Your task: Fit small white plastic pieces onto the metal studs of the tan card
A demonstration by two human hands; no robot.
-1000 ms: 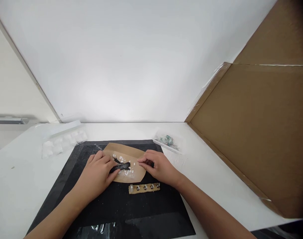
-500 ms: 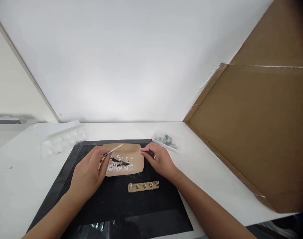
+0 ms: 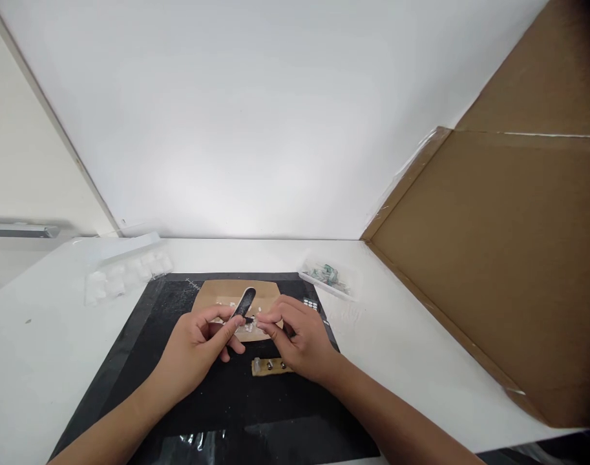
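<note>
My left hand (image 3: pixel 198 339) holds a short nail file (image 3: pixel 246 300) between thumb and fingers, its black face with a pale rim tilted upward. Close to its right, my right hand (image 3: pixel 304 336) pinches something small at the fingertips, too small to name. Below both hands sits a brown paper tray (image 3: pixel 210 292) with small white pieces (image 3: pixel 249 327) and some dark bits, partly covered by the fingers. In front of the tray lies a tan strip (image 3: pixel 262 371) with round metal studs and a clear piece on its left end; my right hand hides its right part.
A black mat (image 3: pixel 217 400) covers the middle of the white table (image 3: pixel 401 361). At back left stands a clear compartment box (image 3: pixel 125 274) of white pieces; at back right, a clear box (image 3: pixel 328 278) of greenish packets. A cardboard panel (image 3: pixel 493 258) borders the right.
My left hand has moved right and turned the nail file so its black face shows. My right hand has moved left and slightly down, bringing the hands close together and covering part of the strip.
</note>
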